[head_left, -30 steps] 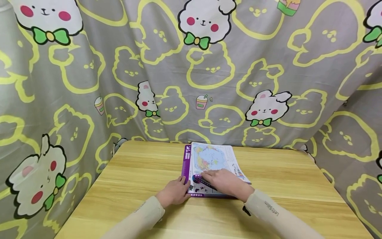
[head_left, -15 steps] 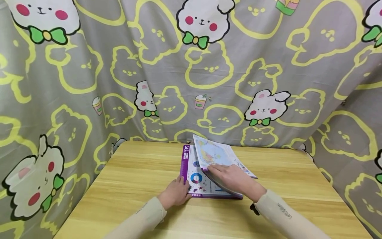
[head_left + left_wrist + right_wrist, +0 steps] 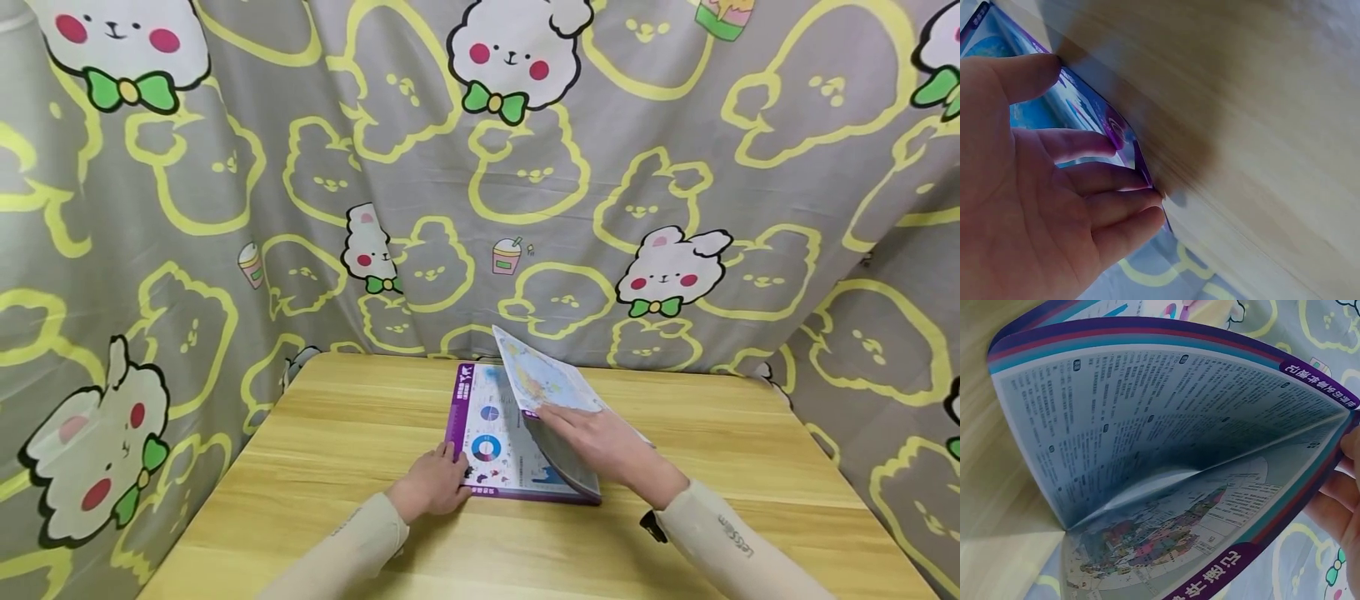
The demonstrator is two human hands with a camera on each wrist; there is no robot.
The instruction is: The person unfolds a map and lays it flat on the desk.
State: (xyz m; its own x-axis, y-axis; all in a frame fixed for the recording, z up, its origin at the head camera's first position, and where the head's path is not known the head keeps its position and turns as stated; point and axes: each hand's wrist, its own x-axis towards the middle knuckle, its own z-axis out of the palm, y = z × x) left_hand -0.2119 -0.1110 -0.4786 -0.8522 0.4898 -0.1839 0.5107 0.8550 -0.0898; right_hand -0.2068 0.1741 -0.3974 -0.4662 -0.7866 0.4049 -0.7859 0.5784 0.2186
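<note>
Toward the tabletop's back edge, more chart page is bared, map page pinched higher by right hand, left hand relaxed.

The rectangular purple-bordered map booklet looks made of smooth, coated paper, thin enough for its pages to bow in an even curve; a soft sheen shows on its blue printed surface in the left wrist view, while the inner pages packed with fine text look flatter and nearly matt. The broad yellow-brown tabletop has a wood grain with a smooth, satin finish that throws back pale, blurred light; solid wood or laminate cannot be told. The grey curtain with yellow outlined animals is matt, printed cloth, softly creased. Both beige sleeves are matt fabric bearing dark lettering.
</note>
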